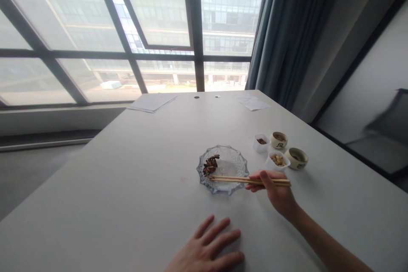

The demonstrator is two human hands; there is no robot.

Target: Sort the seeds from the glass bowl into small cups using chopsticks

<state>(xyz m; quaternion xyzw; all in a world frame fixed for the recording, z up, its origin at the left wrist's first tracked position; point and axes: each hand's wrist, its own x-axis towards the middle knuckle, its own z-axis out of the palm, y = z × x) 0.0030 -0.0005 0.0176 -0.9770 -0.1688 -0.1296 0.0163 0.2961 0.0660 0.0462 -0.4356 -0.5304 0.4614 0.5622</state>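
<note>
Wooden chopsticks point(236, 178) are gripped by the curled fingers of your right hand point(274, 189), their tips beside the dark brown pieces point(210, 165) heaped in the left side of the glass bowl point(228, 191) (contact is unclear). Your left hand point(210, 247), palm down, spreads its fingers at the white table point(127, 195).

White table point(127, 187) in front of me
On it sit a scalloped glass dish point(223, 192), two small white tubs point(260, 149) and two cream pots point(300, 164); papers point(153, 103) lie towards both far corners, and my left hand point(207, 248) is spread palm-down.
</note>
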